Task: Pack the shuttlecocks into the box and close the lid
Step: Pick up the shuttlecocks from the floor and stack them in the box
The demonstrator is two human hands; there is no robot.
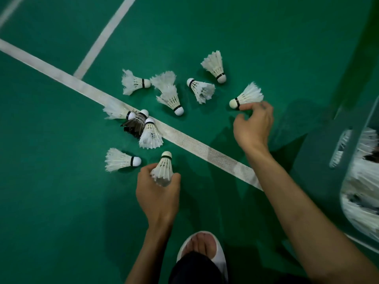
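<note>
Several white feather shuttlecocks lie scattered on the green court floor (61, 201). My left hand (158, 193) is shut on one shuttlecock (164, 169), cork pointing away from me. My right hand (253, 126) reaches forward, its fingertips touching another white shuttlecock (247, 96) at the cork end; the grip is not closed around it. A dark-feathered shuttlecock (134, 124) lies among white ones on the line. At the right edge stands the grey-green plastic box (320, 152), with several shuttlecocks inside it.
A wide white court line (196, 147) runs diagonally under the pile, and a thinner line (102, 37) branches off towards the top. My foot in a white slipper (220, 257) is at the bottom centre.
</note>
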